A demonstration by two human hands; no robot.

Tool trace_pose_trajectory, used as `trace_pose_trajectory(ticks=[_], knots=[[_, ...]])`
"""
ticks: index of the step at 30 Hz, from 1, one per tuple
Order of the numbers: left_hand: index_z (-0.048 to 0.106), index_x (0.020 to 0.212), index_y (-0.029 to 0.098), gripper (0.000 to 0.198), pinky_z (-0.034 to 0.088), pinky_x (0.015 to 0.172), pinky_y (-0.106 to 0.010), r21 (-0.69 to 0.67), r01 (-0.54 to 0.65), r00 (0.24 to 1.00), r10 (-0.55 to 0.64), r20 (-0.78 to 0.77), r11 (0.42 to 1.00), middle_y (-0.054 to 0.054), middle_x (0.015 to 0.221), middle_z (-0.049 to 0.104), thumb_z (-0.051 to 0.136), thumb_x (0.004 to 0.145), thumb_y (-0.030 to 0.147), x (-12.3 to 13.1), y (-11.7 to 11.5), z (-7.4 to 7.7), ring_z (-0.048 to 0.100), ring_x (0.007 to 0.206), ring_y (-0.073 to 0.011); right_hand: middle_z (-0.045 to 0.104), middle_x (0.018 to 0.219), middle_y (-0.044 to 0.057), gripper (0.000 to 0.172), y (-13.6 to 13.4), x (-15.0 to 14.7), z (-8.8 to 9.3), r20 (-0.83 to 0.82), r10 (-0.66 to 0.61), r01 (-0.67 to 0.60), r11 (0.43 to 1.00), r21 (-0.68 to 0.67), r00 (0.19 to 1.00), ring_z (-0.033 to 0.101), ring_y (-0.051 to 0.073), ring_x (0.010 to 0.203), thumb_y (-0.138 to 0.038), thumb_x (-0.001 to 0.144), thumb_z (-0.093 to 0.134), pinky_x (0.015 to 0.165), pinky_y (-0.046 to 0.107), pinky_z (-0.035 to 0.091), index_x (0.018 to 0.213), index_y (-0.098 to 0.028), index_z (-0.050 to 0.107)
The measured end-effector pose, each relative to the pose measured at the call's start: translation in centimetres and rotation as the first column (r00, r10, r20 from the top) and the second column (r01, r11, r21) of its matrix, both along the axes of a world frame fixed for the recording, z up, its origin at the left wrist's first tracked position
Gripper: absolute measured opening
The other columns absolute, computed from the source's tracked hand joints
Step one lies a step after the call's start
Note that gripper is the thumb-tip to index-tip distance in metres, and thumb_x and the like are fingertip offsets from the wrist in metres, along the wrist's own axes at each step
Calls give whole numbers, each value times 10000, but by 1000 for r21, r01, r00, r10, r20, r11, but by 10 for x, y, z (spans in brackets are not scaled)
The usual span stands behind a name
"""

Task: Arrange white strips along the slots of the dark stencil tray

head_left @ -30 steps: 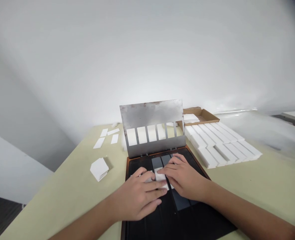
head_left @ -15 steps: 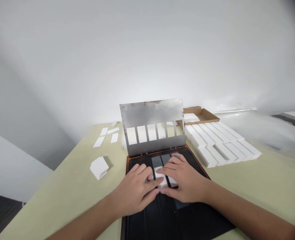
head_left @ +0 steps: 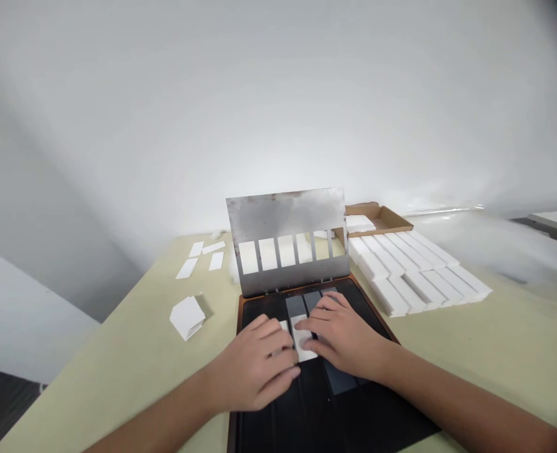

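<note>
White strips [head_left: 302, 340] under palm-down left hand [head_left: 254, 365], right hand [head_left: 347, 336].

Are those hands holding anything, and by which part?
Nothing seems gripped: the right hand rests on a white strip, the left hand beside it.

Under your hands: in front of the slotted steel plate [head_left: 285, 214], your left hand [head_left: 254, 365] and right hand [head_left: 347, 333] hide much of the white strips [head_left: 302, 340], so how many lie there cannot be told.
Black tray [head_left: 278, 415]: in front of the plate, its near end runs off the picture's bottom edge, as do your forearms [head_left: 467, 402].
Behind the plate: the sheet blocks the table; white pieces show only in part through its slots.
Left of the plate: a white stack [head_left: 187, 318], too small to tell folded from piled.
Right of the plate: a cardboard box [head_left: 377, 220], its contents half-seen and blurred.
</note>
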State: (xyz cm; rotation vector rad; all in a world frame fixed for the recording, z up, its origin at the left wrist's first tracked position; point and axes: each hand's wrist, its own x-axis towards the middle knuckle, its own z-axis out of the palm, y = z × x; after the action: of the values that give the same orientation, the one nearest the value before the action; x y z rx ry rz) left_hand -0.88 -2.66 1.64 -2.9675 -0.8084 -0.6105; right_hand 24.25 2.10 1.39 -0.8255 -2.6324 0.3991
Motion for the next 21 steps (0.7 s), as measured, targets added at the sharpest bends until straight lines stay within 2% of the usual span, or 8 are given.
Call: trace_pose_trajectory(ticks=[2, 4, 9, 13, 21], knots=[[664, 1032, 203, 98, 376, 784, -399, 0, 102, 995, -102, -8, 995, -34, 926, 705, 575, 1052, 237, -1, -1, 1, 573, 858, -210, 762, 1079, 28, 201, 1, 0, -1, -1, -3, 3, 1000, 2, 1000, 575, 246, 1094, -306, 1046, 642, 1167, 492, 271, 1223, -261, 725], [669, 1086, 202, 84, 387, 810, -399, -1, 139, 990, -139, -8, 990, -29, 952, 736, 599, 1049, 232, -1, -2, 2, 598, 890, -210, 763, 1079, 29, 198, 1, -1, -1, -3, -3, 3, 1000, 3, 1000, 577, 245, 1091, -298, 1050, 632, 1169, 489, 269, 1221, -264, 726], [667, 1236, 189, 214, 376, 833, -404, 5, 114, 993, -114, -10, 993, -56, 1076, 742, 641, 1037, 263, -1, -1, 0, 611, 971, -242, 766, 1064, 31, 188, 1, -1, -1, -6, 2, -2, 1000, 6, 1000, 581, 238, 1070, -294, 1059, 611, 1169, 488, 263, 1203, -263, 728], [672, 1279, 195, 270, 344, 791, -398, 17, 71, 997, -71, -16, 997, -62, 1027, 706, 648, 1026, 288, 0, -1, 0, 576, 891, -236, 767, 1070, 37, 196, 2, -1, -2, -10, 5, -5, 1000, 9, 1000, 577, 243, 1071, -292, 1055, 613, 1167, 492, 257, 1211, -254, 728], [707, 1236, 241, 222, 306, 740, -373, 6, -1, 1000, 1, -8, 1000, -43, 901, 601, 643, 1026, 273, 1, 0, -1, 502, 818, -216, 759, 1047, 32, 192, 2, 0, -3, -20, 13, -13, 1000, 10, 1000, 569, 238, 1057, -277, 1053, 599, 1172, 486, 244, 1197, -257, 724]])
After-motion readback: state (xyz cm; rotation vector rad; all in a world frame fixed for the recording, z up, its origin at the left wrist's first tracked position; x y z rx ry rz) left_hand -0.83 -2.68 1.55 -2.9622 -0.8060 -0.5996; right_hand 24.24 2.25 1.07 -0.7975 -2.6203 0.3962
